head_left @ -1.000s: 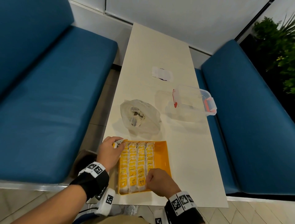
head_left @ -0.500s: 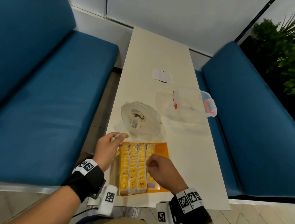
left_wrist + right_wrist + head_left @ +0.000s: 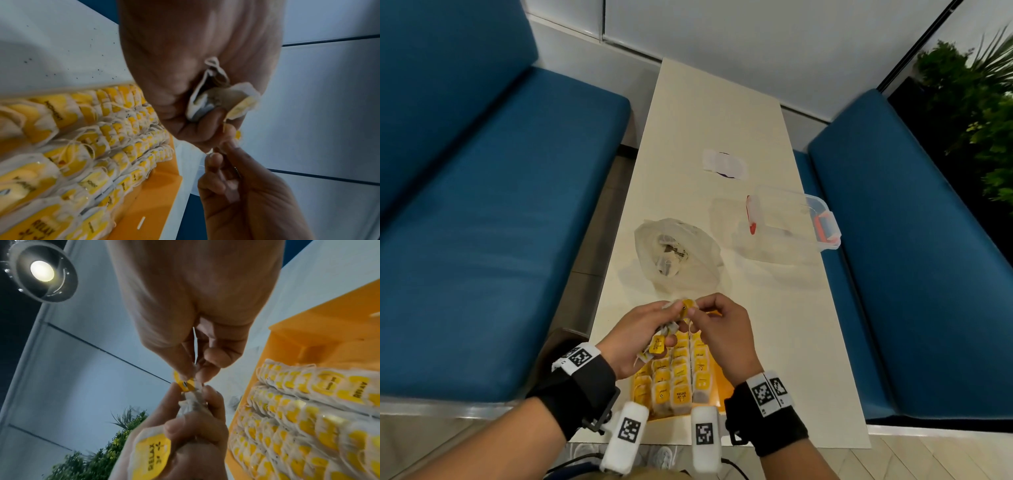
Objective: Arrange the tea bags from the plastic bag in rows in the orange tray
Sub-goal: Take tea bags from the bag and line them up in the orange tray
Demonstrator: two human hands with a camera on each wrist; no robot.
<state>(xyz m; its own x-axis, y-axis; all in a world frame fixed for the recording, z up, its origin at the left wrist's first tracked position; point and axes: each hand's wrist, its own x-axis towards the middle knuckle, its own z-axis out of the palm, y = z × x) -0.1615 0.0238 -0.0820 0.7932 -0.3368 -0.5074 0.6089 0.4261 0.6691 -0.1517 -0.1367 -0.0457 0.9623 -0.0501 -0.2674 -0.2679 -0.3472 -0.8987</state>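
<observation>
An orange tray (image 3: pixel 723 384) lies at the table's near edge, filled with rows of yellow-labelled tea bags (image 3: pixel 679 375). Both hands are raised just above its far end. My left hand (image 3: pixel 635 337) grips a small bunch of tea bags (image 3: pixel 656 343) (image 3: pixel 213 99) (image 3: pixel 152 449) in its curled fingers. My right hand (image 3: pixel 717 329) pinches the yellow tag (image 3: pixel 687 304) (image 3: pixel 185 385) of the bunch's topmost bag between thumb and fingertips. The clear plastic bag (image 3: pixel 677 255), with a few bags inside, lies just beyond the tray.
A clear lidded box with red clasps (image 3: pixel 791 221) stands at the table's right edge. A white paper scrap (image 3: pixel 725 164) lies farther back. Blue bench seats (image 3: pixel 493 212) flank the narrow table (image 3: pixel 722 102), and a plant (image 3: pixel 976 113) stands at the far right.
My right hand has risen from the tray's near rows to the far end and met the left hand. The left hand has come up over the tray with its bunch.
</observation>
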